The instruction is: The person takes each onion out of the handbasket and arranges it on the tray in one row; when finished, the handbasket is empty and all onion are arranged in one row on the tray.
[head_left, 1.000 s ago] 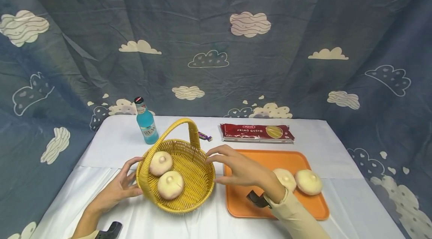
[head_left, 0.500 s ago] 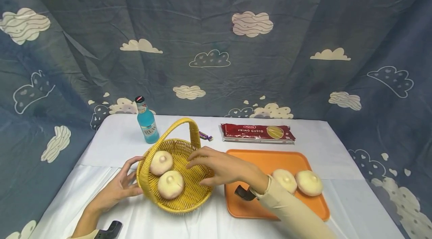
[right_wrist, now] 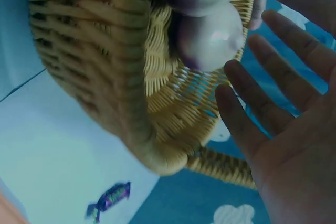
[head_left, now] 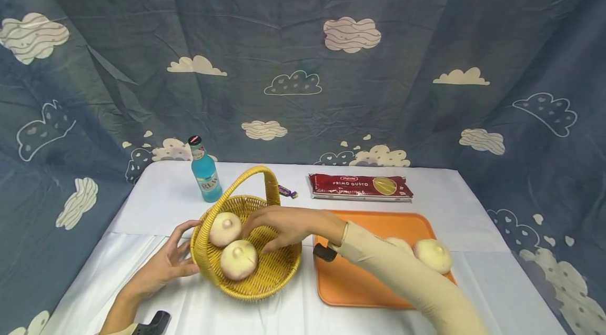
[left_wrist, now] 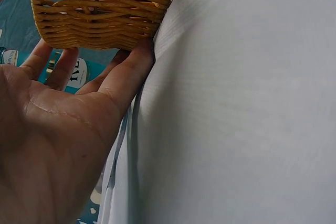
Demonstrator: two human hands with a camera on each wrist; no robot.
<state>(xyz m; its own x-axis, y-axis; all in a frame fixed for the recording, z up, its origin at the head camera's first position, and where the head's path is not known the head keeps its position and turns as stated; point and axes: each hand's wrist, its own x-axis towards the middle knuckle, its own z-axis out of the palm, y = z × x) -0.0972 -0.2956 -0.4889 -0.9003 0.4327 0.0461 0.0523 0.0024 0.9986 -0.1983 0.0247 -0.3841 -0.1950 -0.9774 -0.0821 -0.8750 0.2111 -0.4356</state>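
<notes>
My left hand [head_left: 162,267] rests spread fingers against the basket [head_left: 253,294]; my right hand [head_left: 284,223], fingers spread too, is beside two onions [head_left: 239,260] inside, contact hard to tell.

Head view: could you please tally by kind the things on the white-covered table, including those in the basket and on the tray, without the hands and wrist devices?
Yellow wicker basket: 1
Orange tray: 1
Pale round things: 4 (2 in the basket, 2 on the tray)
Blue bottle: 1
Dark red packet: 1
Small purple wrapped sweet: 1
Total: 9
</notes>
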